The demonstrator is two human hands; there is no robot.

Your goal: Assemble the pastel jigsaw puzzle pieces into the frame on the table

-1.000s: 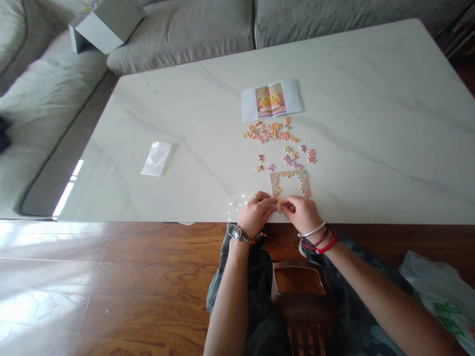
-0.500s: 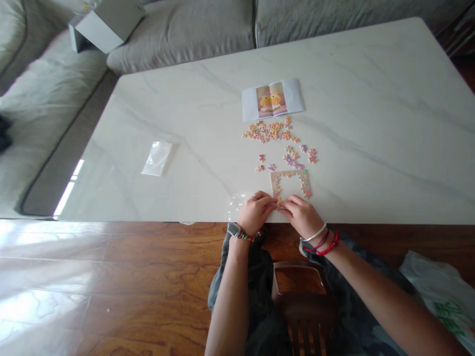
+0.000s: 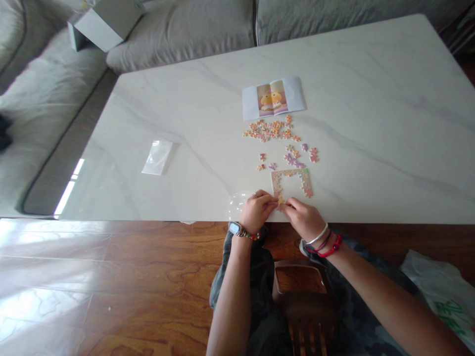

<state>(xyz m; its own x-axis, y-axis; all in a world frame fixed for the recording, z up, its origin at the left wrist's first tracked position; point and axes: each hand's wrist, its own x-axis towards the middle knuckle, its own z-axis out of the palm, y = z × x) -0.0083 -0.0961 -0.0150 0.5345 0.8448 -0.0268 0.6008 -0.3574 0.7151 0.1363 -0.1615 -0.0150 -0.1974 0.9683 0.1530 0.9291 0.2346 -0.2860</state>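
Note:
A partly joined jigsaw puzzle (image 3: 275,179) lies near the table's front edge, its border strips forming a frame open at the bottom. My left hand (image 3: 257,210) is closed, its fingertips pressed to the frame's lower left corner. Across from it, my right hand (image 3: 302,216) pinches at a small yellowish puzzle piece (image 3: 281,201) at that same corner. Fingers partly cover the piece, so how it sits against the frame cannot be made out. Just beyond the frame are several loose purple and pink pieces (image 3: 293,160).
Farther back lies a heap of orange and pink pieces (image 3: 272,130), behind it a creased picture sheet (image 3: 293,96). A clear plastic bag (image 3: 158,158) rests on the white table (image 3: 200,109) to the left. A grey sofa (image 3: 193,29) borders the far side.
My right fingertips have shifted slightly right, and more of the yellowish piece shows between my hands. My left hand stays at the frame's corner. The view has moved a little.

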